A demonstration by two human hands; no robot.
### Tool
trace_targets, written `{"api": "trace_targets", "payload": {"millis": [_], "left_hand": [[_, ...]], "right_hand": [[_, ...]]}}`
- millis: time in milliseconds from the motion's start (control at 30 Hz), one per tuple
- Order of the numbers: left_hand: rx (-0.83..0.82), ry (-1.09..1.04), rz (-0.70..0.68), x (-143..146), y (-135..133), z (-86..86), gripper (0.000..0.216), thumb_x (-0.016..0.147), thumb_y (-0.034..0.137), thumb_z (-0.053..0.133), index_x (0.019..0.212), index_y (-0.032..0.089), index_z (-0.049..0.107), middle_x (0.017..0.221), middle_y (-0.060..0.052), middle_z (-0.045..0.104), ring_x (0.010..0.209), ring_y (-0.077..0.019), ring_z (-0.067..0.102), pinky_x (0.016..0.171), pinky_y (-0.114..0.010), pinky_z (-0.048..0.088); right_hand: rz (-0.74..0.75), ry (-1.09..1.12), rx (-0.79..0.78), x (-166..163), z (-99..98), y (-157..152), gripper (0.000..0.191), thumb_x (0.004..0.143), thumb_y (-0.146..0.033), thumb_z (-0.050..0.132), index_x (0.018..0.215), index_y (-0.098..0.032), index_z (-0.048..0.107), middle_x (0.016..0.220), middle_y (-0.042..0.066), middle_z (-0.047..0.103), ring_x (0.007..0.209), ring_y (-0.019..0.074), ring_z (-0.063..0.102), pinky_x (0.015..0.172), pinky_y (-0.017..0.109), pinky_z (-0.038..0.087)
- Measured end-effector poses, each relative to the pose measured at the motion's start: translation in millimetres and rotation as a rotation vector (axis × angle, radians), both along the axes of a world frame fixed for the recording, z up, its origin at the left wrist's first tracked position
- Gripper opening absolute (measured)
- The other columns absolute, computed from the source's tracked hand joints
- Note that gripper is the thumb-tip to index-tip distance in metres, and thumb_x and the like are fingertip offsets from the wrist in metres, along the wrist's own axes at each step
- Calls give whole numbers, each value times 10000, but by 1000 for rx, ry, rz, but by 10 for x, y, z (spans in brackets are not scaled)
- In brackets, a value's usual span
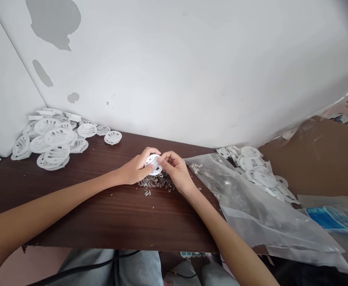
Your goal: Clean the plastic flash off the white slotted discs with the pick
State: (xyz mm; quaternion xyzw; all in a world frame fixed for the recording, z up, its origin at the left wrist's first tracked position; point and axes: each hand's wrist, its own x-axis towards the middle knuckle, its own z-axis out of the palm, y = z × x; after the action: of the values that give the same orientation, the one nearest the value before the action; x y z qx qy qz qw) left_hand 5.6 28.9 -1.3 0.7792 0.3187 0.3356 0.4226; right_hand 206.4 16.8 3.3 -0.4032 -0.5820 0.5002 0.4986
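A round white slotted plastic piece (153,164) is gripped by its edge in my left hand (136,167), above the dark wooden table. On its other side, my right hand (175,169) has its thumb and index finger pinched together at the rim. Whether a small part sits between those right fingertips, I cannot make out. Right below the hands lies a heap of small shiny metal pieces (157,181), partly hidden by them. One or two small bits (147,193) lie apart in front of the heap.
A pile of similar white slotted discs (57,137) sits at the back left against the wall. To the right, a clear plastic bag (245,198) spreads over the table, with more white pieces (260,171) beside a cardboard box (319,159). Black cables (87,268) hang below the table edge.
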Motion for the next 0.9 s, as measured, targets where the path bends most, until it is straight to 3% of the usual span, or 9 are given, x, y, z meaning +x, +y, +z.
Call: {"api": "trace_targets", "payload": {"millis": [300, 500, 600, 733, 900], "left_hand": [[3, -58, 71, 18, 6, 17, 296, 1008, 321, 489, 1290, 239, 452, 1015, -39, 612, 755, -158, 553, 644, -294, 448], [-68, -172, -64, 17, 10, 8, 389, 1027, 475, 516, 1319, 235, 420, 916, -26, 627, 727, -153, 554, 638, -290, 445], [-111, -256, -26, 31, 33, -1, 363, 1049, 528, 435, 1242, 221, 449, 787, 13, 572, 692, -149, 533, 650, -296, 464], [-119, -178, 25, 46, 32, -1, 291, 1049, 507, 449, 1081, 225, 517, 786, 21, 555, 691, -140, 522, 658, -294, 466], [-70, -62, 18, 41, -4, 39, 285, 1037, 497, 487, 1041, 221, 560, 783, 22, 561, 672, -136, 525, 614, -274, 437]], "right_hand": [[60, 33, 26, 5, 3, -37, 194, 844, -371, 806, 956, -268, 686, 788, -37, 627, 708, 145, 558, 665, 275, 458], [-20, 204, -174, -13, 12, -45, 210, 777, -309, 817, 913, -275, 660, 796, -52, 661, 683, 130, 573, 639, 255, 465], [-52, 321, -243, 1, 41, -28, 265, 724, -292, 845, 888, -273, 638, 853, -50, 695, 717, 135, 604, 619, 242, 473], [-63, 363, -266, 28, 63, 0, 274, 715, -280, 853, 865, -267, 625, 778, -47, 695, 684, 134, 595, 582, 228, 460], [-69, 362, -282, 22, 74, -10, 290, 715, -297, 862, 873, -260, 622, 762, -44, 708, 672, 128, 605, 589, 222, 478]]}}
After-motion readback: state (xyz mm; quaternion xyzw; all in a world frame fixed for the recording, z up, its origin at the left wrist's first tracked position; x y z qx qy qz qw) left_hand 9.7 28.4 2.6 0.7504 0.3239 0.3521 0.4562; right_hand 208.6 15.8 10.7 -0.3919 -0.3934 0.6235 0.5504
